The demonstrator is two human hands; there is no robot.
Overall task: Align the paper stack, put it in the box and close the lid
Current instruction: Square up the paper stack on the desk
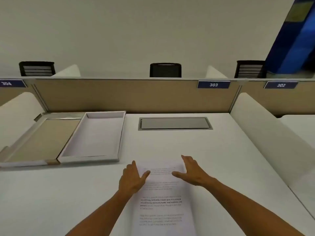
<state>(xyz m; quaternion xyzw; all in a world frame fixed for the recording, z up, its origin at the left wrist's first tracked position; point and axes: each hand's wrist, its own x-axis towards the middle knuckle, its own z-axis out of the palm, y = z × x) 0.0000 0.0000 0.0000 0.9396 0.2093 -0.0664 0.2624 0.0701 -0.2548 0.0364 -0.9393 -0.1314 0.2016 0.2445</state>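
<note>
Head view: a thin white stack of printed paper sheets (162,198) lies on the white desk (221,150), right of the open shallow white cardboard box (119,133). Left hand (133,178) and right hand (192,172), both spread open, flank its far end, gripping nothing; the sheets look light, floppy and slippery, best squeezed by their long edges.

Three blue number plates sit along the top of the partition: 304 plate (10,83) at left, 303 plate (213,84) ahead, 302 plate (280,85) at right. Print on the paper stack (162,204) is too blurred to read.
</note>
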